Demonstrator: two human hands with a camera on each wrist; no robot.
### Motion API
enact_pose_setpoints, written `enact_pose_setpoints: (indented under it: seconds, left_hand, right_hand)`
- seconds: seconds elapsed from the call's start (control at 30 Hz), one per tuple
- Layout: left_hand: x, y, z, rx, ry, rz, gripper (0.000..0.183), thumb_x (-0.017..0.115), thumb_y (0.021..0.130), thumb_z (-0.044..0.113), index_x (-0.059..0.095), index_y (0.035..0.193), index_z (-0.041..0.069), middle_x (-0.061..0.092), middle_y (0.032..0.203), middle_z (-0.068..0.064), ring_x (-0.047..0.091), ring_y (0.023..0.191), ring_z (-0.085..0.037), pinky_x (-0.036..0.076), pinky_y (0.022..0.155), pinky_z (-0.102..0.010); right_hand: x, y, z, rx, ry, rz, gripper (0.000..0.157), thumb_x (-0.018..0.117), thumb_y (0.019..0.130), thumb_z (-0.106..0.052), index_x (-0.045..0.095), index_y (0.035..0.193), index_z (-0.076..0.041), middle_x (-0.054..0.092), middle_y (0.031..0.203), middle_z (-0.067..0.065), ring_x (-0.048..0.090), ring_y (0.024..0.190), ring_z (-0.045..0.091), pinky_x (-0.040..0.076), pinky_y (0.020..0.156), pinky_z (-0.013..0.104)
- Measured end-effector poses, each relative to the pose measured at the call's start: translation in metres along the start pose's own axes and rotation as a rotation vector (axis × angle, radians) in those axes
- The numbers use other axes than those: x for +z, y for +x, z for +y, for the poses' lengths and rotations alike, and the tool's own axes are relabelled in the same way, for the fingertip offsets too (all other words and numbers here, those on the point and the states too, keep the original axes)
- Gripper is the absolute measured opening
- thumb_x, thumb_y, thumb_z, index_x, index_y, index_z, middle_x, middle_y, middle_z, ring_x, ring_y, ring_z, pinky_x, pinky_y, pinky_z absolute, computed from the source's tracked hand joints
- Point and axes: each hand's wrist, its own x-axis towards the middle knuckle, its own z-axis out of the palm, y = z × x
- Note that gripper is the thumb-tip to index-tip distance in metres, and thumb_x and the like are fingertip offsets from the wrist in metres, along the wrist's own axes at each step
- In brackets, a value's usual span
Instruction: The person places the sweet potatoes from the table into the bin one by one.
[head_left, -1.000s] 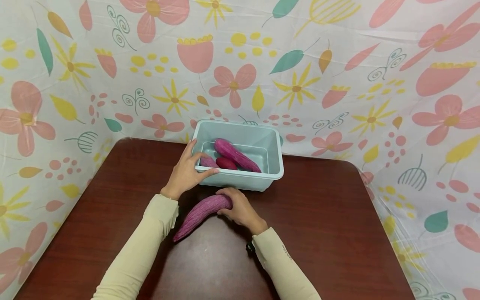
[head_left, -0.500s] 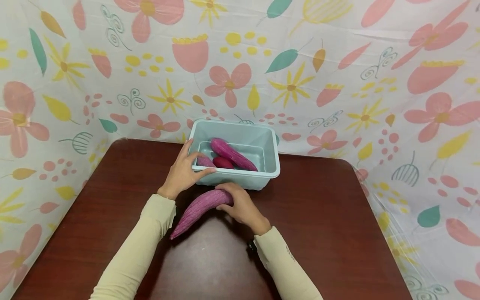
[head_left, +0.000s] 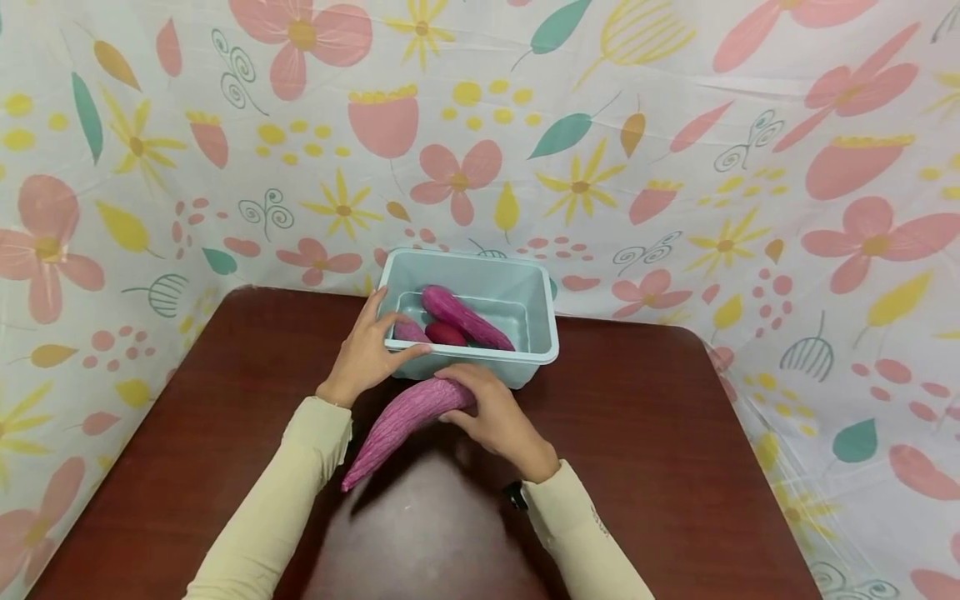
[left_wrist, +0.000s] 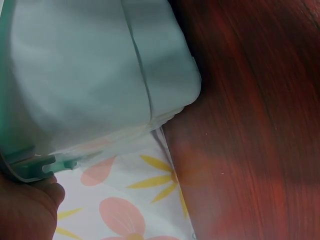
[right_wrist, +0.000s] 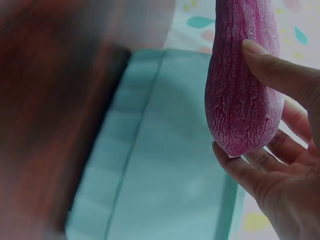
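My right hand (head_left: 502, 412) grips the thick end of a long, curved, wrinkled purple eggplant (head_left: 408, 421). The eggplant is raised off the table in front of a light blue plastic tub (head_left: 517, 360), its narrow tip pointing down and left. In the right wrist view, the thumb lies across the eggplant (right_wrist: 242, 100) and the fingers are behind and under its blunt end. My left hand (head_left: 367, 354) holds the tub's front left corner, thumb on the front rim and fingers along the left side. In the left wrist view, part of that hand (left_wrist: 27, 207) shows at the rim.
Inside the tub lie a magenta eggplant (head_left: 468, 318), a small dark red oval item (head_left: 446, 334) and a pinkish-purple one (head_left: 409, 332), partly hidden by the rim. The brown table (head_left: 637, 433) meets a flower-patterned cloth (head_left: 645, 167) behind the tub.
My right hand has lifted the eggplant from the table, and a shadow now shows below it. The left hand keeps its hold on the tub. The head view shifts slightly.
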Motion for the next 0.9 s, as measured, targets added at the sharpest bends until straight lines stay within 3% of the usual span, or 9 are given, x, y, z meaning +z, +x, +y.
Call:
enact_pose_setpoints:
  seconds: [0.23,0.43,0.7,0.9]
  left_hand:
    - [0.001,0.000,0.002,0.003,-0.003,-0.003,0.060,0.073,0.082,0.064,0.069,0.117,0.015,0.017,0.169,-0.013,0.017,0.158,-0.034,0.057,0.085,-0.056]
    - [-0.002,-0.001,0.002,0.004,0.004,0.016,0.058,0.074,0.082,0.063,0.069,0.116,0.016,0.019,0.168,-0.013,0.019,0.157,-0.034,0.055,0.090,-0.058]
    - [-0.001,0.000,-0.002,0.023,-0.009,0.019,0.045,0.082,0.083,0.041,0.071,0.114,0.011,0.021,0.167,-0.015,0.015,0.158,-0.035,0.050,0.101,-0.059]
    - [-0.001,0.002,0.000,0.007,-0.003,0.010,0.034,0.078,0.088,0.032,0.071,0.115,0.011,0.021,0.168,-0.013,0.014,0.159,-0.032,0.051,0.100,-0.055]
  right_hand:
    - [-0.018,0.001,-0.001,0.007,0.039,0.014,0.056,0.086,0.080,-0.016,0.064,0.131,-0.012,0.067,0.131,0.003,0.061,0.128,0.021,0.046,0.111,0.041]
    - [-0.032,0.009,-0.004,-0.027,0.020,0.043,0.058,0.086,0.080,-0.018,0.062,0.133,-0.014,0.065,0.134,0.003,0.058,0.130,0.022,0.046,0.111,0.041]
    - [-0.050,0.020,-0.005,-0.002,0.031,0.074,0.058,0.084,0.083,-0.019,0.061,0.136,-0.014,0.062,0.137,0.002,0.055,0.133,0.021,0.043,0.114,0.041]
    - [-0.060,0.030,0.000,0.012,0.016,0.110,0.058,0.084,0.083,-0.017,0.061,0.136,-0.013,0.062,0.137,0.006,0.056,0.129,0.025,0.047,0.108,0.044]
